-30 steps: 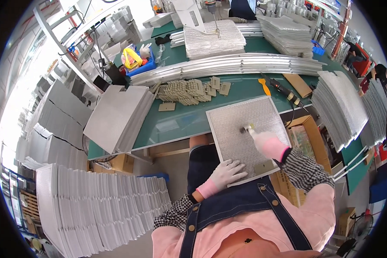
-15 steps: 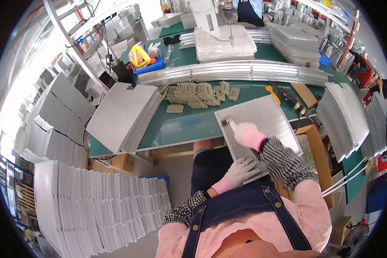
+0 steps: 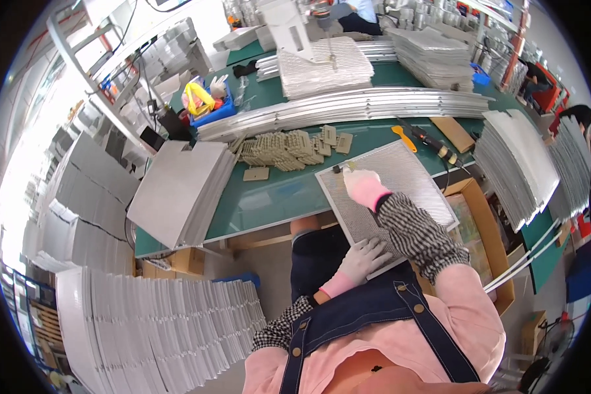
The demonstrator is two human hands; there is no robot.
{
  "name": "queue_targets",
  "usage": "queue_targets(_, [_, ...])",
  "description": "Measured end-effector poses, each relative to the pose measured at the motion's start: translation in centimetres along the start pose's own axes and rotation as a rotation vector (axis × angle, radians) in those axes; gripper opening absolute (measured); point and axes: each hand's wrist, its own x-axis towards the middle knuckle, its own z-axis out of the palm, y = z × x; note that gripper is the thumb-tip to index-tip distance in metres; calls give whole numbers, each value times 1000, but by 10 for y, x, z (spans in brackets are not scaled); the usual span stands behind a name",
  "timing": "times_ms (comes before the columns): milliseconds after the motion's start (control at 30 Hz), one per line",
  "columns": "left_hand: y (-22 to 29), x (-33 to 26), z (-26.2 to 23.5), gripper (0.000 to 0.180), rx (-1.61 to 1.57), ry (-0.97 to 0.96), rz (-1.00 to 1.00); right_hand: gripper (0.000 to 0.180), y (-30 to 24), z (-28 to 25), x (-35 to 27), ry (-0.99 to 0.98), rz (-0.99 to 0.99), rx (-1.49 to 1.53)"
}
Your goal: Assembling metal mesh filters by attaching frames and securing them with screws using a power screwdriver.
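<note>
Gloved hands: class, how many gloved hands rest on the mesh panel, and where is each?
2. The left hand presses the mesh panel at its near edge; the right hand sits at its far left corner.

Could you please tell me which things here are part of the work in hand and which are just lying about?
In hand:
mesh panel
right hand at its far corner
left hand on its near edge
small beige plates

Lying about:
yellow-handled tool
blue bin
stack of grey sheets
</note>
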Motion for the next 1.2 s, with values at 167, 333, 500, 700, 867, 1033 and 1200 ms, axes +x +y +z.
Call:
queue_targets(167, [-12,-3,-27,47,35,44,-101,44,62,-27,-4,-41,-182,351])
queue_targets(333, [-41,23,-116,30,1,389,-18,38,164,-103,-54,587,-221,243])
queue_targets(500, [-57,38,-217,18,-107,376,-288,41,262,-118,-40,497,145,889])
queue_targets(700, [-71,35,-247,19,-288,326,-514,38,280,-16,-12,425,43,640])
queue_targets(867, [-69,33,-264,22,-373,395,-668,29,231,22,11,365,-31,393])
queue_targets(1033, [-121,35,-227,28,-502,610,-690,34,260,62,24,429,100,195])
queue_targets(1200, [-179,6,-150,24,-553,675,-877,23,202,36,25,436,214,103])
